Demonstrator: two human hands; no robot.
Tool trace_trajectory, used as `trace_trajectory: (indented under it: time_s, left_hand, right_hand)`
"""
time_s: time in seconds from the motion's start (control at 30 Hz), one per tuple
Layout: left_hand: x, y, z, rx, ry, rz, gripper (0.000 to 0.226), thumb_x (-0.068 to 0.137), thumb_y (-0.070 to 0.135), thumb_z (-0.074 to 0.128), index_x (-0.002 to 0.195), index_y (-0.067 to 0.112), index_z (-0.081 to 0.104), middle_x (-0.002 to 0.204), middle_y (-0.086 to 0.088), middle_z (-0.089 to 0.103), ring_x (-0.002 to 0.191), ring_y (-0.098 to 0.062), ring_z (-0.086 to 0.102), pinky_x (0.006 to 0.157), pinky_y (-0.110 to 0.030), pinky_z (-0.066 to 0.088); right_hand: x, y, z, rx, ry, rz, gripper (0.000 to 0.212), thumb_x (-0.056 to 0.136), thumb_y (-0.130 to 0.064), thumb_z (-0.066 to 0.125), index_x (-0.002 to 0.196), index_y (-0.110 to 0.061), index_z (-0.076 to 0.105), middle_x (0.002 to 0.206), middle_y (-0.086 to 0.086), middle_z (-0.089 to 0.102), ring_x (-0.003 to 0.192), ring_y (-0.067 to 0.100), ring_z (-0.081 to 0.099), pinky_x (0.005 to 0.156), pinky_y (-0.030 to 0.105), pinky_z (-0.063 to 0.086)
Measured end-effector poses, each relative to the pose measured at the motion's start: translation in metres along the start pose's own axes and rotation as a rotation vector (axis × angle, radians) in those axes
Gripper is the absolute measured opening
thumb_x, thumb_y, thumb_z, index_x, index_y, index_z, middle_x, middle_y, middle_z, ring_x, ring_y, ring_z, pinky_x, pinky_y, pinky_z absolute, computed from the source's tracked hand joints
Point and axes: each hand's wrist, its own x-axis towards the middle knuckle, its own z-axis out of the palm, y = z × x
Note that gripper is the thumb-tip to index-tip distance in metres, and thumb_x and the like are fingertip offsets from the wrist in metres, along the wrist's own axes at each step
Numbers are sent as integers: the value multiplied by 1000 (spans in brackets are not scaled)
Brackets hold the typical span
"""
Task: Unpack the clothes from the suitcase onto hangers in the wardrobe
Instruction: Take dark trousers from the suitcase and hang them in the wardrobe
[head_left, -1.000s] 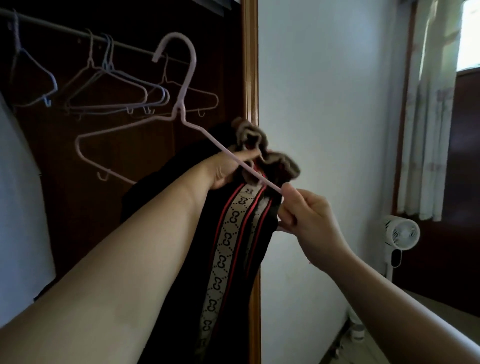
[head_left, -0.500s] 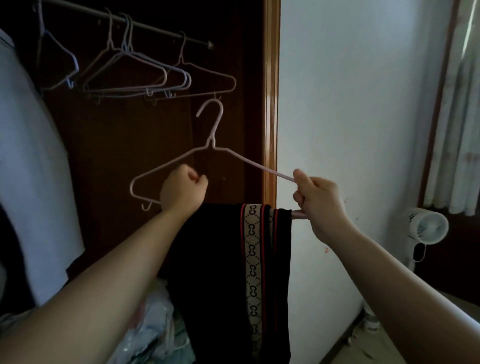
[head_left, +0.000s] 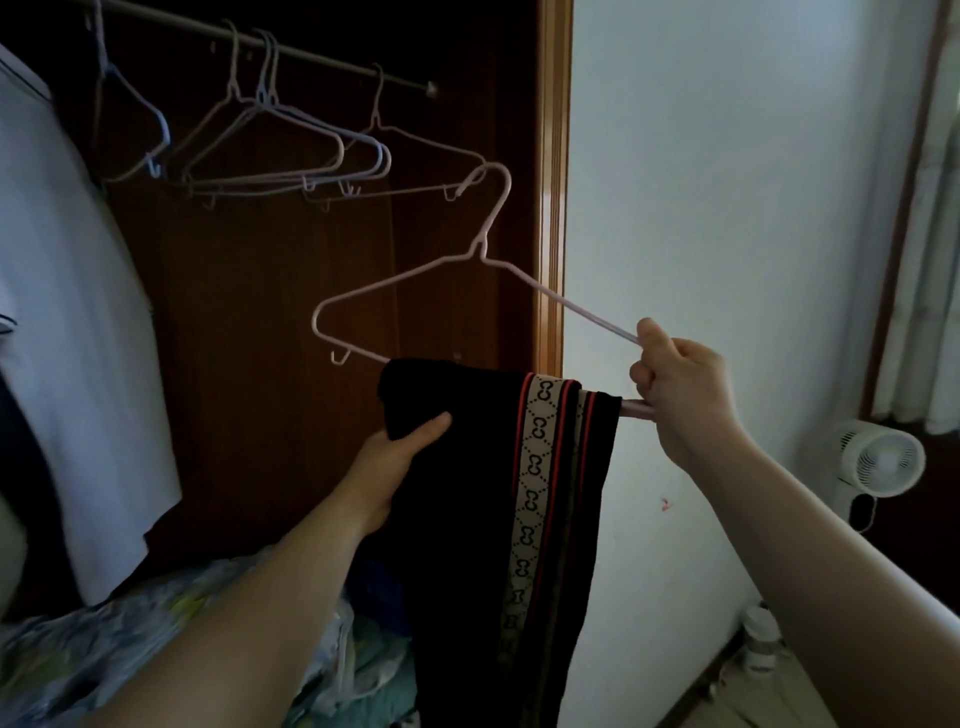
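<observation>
Black trousers with a patterned beige and red side stripe hang folded over the bottom bar of a pale pink hanger. My right hand grips the hanger's right corner and holds it up in front of the wardrobe. My left hand holds the left edge of the trousers, thumb on the front of the cloth, fingers hidden behind it. The wardrobe rail runs above, up and to the left of the held hanger.
Several empty hangers hang on the rail. A white garment hangs at the left. Bags and fabric lie on the wardrobe floor. The wooden door frame, a white wall and a small fan stand at the right.
My left hand let go of the hanger's bottom bar and moved down onto the trousers' left edge. The hanger shifted right and leveled out, with the trousers spread along its bar.
</observation>
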Motion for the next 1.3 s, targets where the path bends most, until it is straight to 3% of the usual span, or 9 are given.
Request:
trace_trajectory:
  time_s: [0.13, 0.43, 0.57, 0.67, 0.8, 1.0, 1.1, 1.17, 1.3]
  left_hand:
    - [6, 23, 6, 385, 285, 248, 28, 77, 27, 78, 103, 21, 67, 92, 6, 71, 79, -7, 70, 65, -19, 52]
    - [3, 12, 24, 136, -64, -71, 38, 82, 33, 70, 116, 18, 67, 113, -6, 71, 103, -19, 67, 87, -29, 49]
    - [0, 11, 23, 6, -191, -220, 43, 82, 34, 67, 118, 12, 67, 115, -12, 69, 107, -26, 64, 88, -36, 49]
    - [3, 18, 29, 1, -194, -199, 47, 80, 31, 69, 121, 10, 65, 118, -13, 67, 108, -28, 64, 87, -37, 50]
    - [17, 60, 44, -42, -133, -107, 29, 90, 24, 59, 110, 5, 67, 103, -12, 71, 94, -25, 69, 80, -33, 56]
    - [33, 106, 45, 364, 22, -115, 18, 89, 14, 62, 103, 3, 63, 88, -12, 72, 78, -24, 71, 67, -31, 59]
    - [40, 121, 36, 899, 243, 3, 58, 74, 33, 79, 116, 2, 55, 112, -11, 63, 103, -29, 62, 88, -38, 52]
    - [44, 127, 31, 1073, 397, 95, 80, 66, 46, 82, 123, -2, 53, 119, -17, 60, 112, -34, 58, 89, -41, 49]
    - [59, 127, 14, 1083, 548, 313, 35, 85, 38, 68, 90, 3, 64, 78, -8, 61, 76, -24, 62, 67, -35, 47]
  right_hand:
    - [5, -2, -8, 26, 47, -26, 41, 96, -32, 54, 59, -18, 44, 40, -12, 35, 43, 6, 36, 49, 31, 50]
    - [14, 4, 0, 58, 84, 22, 37, 95, -34, 55, 63, -18, 47, 41, -11, 36, 43, 4, 40, 62, 42, 55]
    - [17, 7, -4, 39, 100, 14, 34, 95, -36, 55, 66, -17, 49, 48, -5, 39, 43, 6, 39, 54, 35, 51]
    - [19, 13, -6, -21, 90, -6, 35, 94, -37, 55, 66, -17, 51, 51, -3, 41, 46, 9, 38, 54, 33, 46]
    - [14, 21, -7, -85, -9, -12, 39, 94, -37, 55, 63, -14, 51, 48, -6, 42, 49, 12, 38, 59, 42, 54]
    - [10, 13, -7, 19, -56, -34, 39, 96, -32, 55, 64, -11, 47, 47, -8, 37, 48, 9, 38, 61, 47, 58]
    - [12, 9, -7, 70, -11, -16, 40, 95, -30, 56, 61, -11, 46, 45, -8, 37, 40, 7, 39, 68, 57, 56]
    - [13, 11, -3, 108, -1, 0, 41, 96, -28, 55, 60, -11, 46, 45, -8, 35, 39, 6, 36, 70, 60, 55]
    - [21, 15, 7, 171, 21, 57, 35, 96, -30, 55, 66, -12, 49, 44, -8, 36, 42, 6, 36, 75, 66, 52]
